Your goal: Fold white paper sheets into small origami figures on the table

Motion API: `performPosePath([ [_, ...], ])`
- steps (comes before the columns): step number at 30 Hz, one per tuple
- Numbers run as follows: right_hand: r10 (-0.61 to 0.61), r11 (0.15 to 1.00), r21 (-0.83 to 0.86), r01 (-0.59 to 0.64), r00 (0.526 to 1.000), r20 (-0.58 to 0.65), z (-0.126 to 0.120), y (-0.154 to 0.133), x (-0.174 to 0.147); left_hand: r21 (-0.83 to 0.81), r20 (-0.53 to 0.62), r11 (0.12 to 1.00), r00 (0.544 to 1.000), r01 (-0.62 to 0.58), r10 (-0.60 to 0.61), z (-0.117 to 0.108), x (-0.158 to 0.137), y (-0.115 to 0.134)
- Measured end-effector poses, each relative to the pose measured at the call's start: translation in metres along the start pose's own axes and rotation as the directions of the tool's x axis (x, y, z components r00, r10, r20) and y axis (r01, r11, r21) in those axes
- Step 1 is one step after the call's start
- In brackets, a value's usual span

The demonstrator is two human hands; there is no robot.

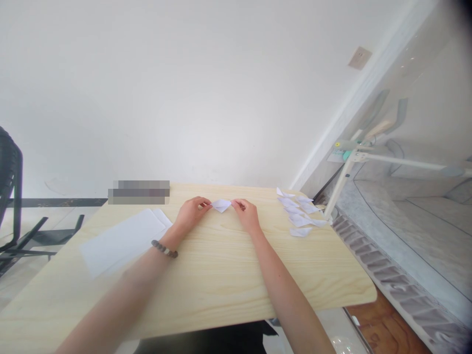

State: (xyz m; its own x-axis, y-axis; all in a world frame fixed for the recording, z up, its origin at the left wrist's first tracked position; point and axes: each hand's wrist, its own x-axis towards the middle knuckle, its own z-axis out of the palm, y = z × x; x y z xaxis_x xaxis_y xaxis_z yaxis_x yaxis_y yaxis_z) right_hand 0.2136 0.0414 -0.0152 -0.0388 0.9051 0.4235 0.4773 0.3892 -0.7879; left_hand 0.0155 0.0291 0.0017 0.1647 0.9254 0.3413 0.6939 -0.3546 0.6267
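Note:
Between my two hands, a small folded piece of white paper (221, 205) is held out by its opposite ends, near the far side of the wooden table (214, 280). My left hand (192, 212) pinches its left tip; a dark beaded bracelet (164, 249) circles that wrist. The right tip is pinched by my right hand (246, 212). Off to the right lies a group of several folded white papers (297, 212), pointed in shape. Flat sheets of white paper (123, 241) rest on the left, partly behind my left forearm.
A blurred-out item (138, 192) sits at the table's far left corner. The white wall (221, 98) rises behind the table. White metal exercise equipment (341, 184) stands close to the right edge, with a grey sofa (416, 231) beyond. A black chair (13, 196) is at far left.

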Motion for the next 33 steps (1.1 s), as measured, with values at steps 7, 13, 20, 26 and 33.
performPosePath([
  [7,-0.031,0.999,-0.04,0.031,0.999,-0.008,0.0002,-0.0005,-0.0007,0.033,-0.015,0.999,1.0,0.007,-0.007,0.0026,0.0014,-0.0065],
  [13,-0.023,0.999,-0.04,0.022,0.999,-0.026,-0.0001,0.0012,-0.0007,0.049,-0.012,0.999,1.0,0.01,-0.01,0.0038,0.0019,-0.009],
  [20,-0.002,0.998,-0.067,0.002,1.0,-0.007,0.0005,0.0031,0.0008,0.061,0.001,0.998,1.0,0.005,-0.005,0.0027,0.002,-0.0067],
  [26,0.012,0.997,-0.071,-0.014,1.0,-0.021,0.0006,0.0024,0.0002,0.063,0.013,0.998,1.0,0.013,-0.014,0.0008,0.001,-0.0033],
  [33,0.018,0.999,-0.031,-0.019,0.999,-0.029,0.0004,0.0008,0.0005,0.061,0.015,0.998,1.0,-0.006,0.005,0.0006,0.0019,-0.0025],
])
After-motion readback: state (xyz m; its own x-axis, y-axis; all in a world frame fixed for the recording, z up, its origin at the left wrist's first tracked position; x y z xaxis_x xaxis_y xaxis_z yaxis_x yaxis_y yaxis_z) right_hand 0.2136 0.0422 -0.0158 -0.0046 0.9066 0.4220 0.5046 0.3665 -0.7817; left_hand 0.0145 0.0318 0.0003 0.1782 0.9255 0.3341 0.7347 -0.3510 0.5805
